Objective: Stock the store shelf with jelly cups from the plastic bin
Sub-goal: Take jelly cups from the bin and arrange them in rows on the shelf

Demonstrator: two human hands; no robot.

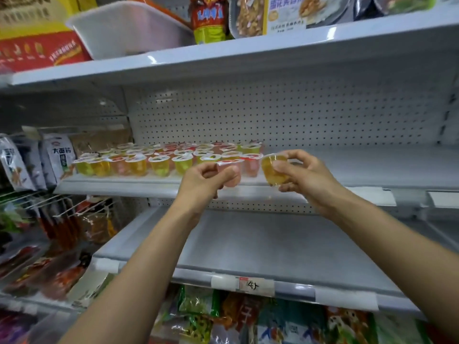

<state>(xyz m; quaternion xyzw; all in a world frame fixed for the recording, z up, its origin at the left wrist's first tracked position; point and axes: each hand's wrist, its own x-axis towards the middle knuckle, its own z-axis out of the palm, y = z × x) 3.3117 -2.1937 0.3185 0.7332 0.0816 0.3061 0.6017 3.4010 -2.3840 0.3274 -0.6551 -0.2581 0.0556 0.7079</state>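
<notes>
My left hand grips a pink jelly cup at the front edge of the middle shelf. My right hand holds an amber jelly cup just to the right of it, tilted slightly. Behind both, several rows of yellow, green and pink jelly cups stand upright on the shelf's left half. A white plastic bin sits on the top shelf at the upper left.
The middle shelf's right part is bare, backed by a pegboard wall. A lower shelf juts out beneath my forearms. Snack bags stand left of the cups; packets fill the top and bottom shelves.
</notes>
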